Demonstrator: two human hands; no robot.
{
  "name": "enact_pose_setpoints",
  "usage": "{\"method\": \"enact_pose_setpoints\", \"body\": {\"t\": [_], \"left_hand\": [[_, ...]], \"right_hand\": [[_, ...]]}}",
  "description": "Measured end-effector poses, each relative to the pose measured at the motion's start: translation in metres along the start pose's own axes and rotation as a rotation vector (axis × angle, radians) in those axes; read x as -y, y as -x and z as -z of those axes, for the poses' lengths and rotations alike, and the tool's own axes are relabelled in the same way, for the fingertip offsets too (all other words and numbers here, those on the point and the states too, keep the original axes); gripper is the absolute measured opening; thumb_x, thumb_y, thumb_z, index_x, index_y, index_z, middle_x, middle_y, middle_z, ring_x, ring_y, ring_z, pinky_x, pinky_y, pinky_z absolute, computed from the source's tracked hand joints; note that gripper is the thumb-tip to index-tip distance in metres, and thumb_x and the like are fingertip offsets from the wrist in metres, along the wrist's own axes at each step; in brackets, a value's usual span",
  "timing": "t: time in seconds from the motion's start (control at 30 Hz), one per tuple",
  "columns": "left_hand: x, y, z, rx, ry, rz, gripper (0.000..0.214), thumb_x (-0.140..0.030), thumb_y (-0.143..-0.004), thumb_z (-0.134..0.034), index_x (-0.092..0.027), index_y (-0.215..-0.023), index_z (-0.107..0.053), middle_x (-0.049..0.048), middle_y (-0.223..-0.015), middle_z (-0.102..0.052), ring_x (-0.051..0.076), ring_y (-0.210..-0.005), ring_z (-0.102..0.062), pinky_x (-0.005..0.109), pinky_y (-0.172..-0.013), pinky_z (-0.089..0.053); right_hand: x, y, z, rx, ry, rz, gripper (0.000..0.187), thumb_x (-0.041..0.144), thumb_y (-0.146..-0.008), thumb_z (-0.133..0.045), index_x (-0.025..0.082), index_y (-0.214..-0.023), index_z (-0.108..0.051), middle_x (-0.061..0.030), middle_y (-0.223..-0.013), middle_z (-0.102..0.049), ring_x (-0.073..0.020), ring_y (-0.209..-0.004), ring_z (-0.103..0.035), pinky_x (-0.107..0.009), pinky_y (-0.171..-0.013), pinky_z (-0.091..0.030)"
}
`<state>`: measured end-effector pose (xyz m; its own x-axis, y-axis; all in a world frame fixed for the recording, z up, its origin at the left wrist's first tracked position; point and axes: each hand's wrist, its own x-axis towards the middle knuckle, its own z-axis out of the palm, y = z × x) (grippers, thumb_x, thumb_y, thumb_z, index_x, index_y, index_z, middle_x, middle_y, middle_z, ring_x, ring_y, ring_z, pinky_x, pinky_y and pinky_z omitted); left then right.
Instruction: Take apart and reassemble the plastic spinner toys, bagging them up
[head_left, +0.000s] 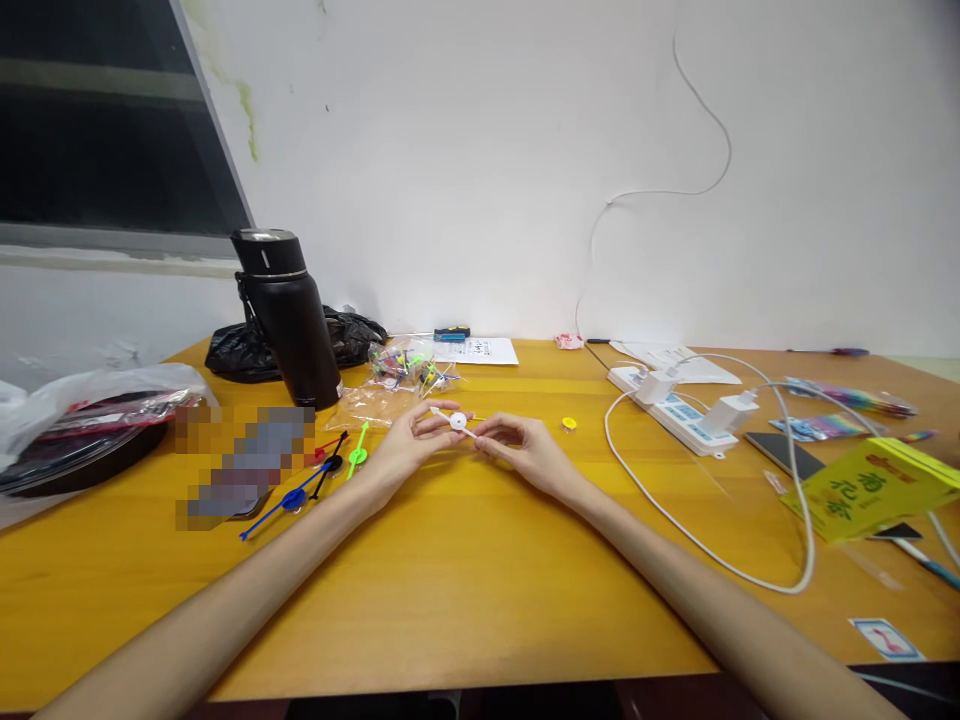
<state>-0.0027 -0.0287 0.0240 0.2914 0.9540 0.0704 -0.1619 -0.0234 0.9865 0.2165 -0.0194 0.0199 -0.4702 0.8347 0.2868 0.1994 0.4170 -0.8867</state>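
Both my hands meet over the middle of the wooden table [465, 590]. My left hand [411, 440] and my right hand [521, 448] each pinch an end of a small white stick with a white disc [458, 421] on it. Left of my left hand lie green [358, 452], black [330, 465], red and blue [289, 500] sticks with discs. A small yellow disc [569, 423] sits just right of my right hand. A clear bag with several more coloured sticks [405, 372] lies behind my hands.
A black flask [289, 315] stands at the back left, a black plastic bag [247, 352] behind it. A white power strip [675, 408] with chargers and a looping cable [750, 575] lies right. A yellow packet [870, 485], a phone and papers fill the far right.
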Motion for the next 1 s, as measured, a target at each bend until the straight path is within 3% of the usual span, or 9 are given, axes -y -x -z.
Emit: {"method": "enact_pose_setpoints", "body": {"t": [0.27, 0.73, 1.0], "left_hand": [[0.0012, -0.0001, -0.0006, 0.025, -0.008, -0.022, 0.049, -0.031, -0.075, -0.084, -0.02, -0.116, -0.06, 0.0128, -0.122, -0.074, 0.025, -0.106, -0.073, 0.043, -0.107, -0.048], [0.0009, -0.0002, 0.0006, 0.014, -0.034, -0.022, 0.046, -0.03, -0.075, -0.083, -0.021, -0.115, -0.061, 0.0115, -0.123, -0.074, 0.023, -0.1, -0.075, 0.043, -0.102, -0.053], [0.0031, -0.0004, 0.0018, 0.04, -0.116, -0.088, 0.047, -0.036, -0.078, -0.081, -0.022, -0.118, -0.06, 0.0121, -0.127, -0.072, 0.026, -0.111, -0.071, 0.046, -0.105, -0.05]], "right_hand": [[0.004, 0.0003, 0.0001, -0.056, 0.159, 0.049, 0.021, 0.037, -0.094, -0.064, 0.02, -0.102, -0.073, -0.0047, -0.102, -0.076, -0.0178, -0.088, -0.07, -0.027, -0.074, -0.052], [0.0001, 0.0008, -0.0004, -0.14, 0.298, 0.118, 0.019, 0.037, -0.095, -0.063, 0.022, -0.1, -0.073, -0.0034, -0.096, -0.078, -0.0172, -0.082, -0.071, -0.026, -0.068, -0.052], [-0.0023, 0.002, -0.0008, -0.107, 0.361, 0.114, 0.018, 0.037, -0.095, -0.063, 0.023, -0.099, -0.073, -0.0024, -0.095, -0.078, -0.0156, -0.075, -0.069, -0.026, -0.066, -0.05]]}}
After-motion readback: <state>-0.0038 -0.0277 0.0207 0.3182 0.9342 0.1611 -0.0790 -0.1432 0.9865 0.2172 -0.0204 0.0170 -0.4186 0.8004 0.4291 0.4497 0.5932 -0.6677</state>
